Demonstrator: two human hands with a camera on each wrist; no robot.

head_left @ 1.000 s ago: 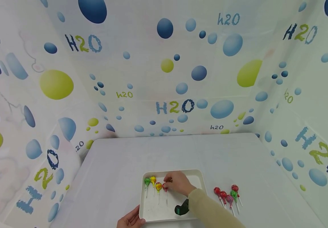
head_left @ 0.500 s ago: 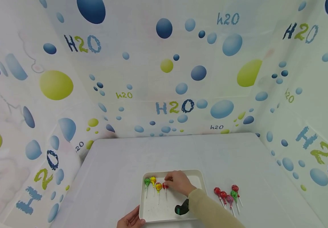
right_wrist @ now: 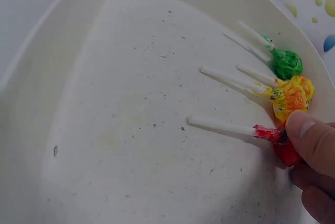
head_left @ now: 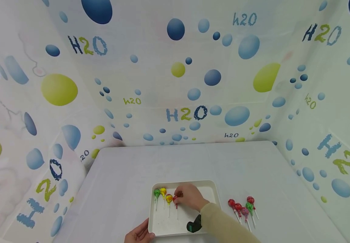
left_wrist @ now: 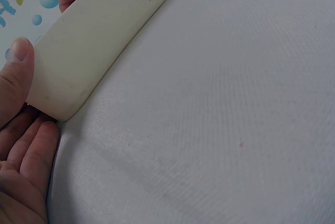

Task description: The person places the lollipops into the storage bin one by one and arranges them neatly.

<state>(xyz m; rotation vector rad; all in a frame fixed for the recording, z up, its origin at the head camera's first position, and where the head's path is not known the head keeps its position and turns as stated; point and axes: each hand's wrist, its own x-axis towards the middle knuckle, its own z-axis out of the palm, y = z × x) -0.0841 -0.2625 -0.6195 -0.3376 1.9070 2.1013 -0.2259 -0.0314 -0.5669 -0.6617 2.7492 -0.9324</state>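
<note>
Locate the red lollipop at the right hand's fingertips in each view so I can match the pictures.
Head: the red lollipop is low, at centre, inside the white tray, partly covered by the right hand.
Left wrist: not in it.
Right wrist: the red lollipop is at the right, just below mid-height, stick pointing left.
Shared landmark: the white tray; the left wrist view shows its outer wall.

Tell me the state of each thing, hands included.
White tray: on table, held
Left hand: holding tray corner
Red lollipop in tray: wrapped, pinched
Right hand: pinching that lollipop
Green lollipop: wrapped, in tray
Two yellow lollipops: wrapped, in tray
Five lollipops right of tray: wrapped, on table
</note>
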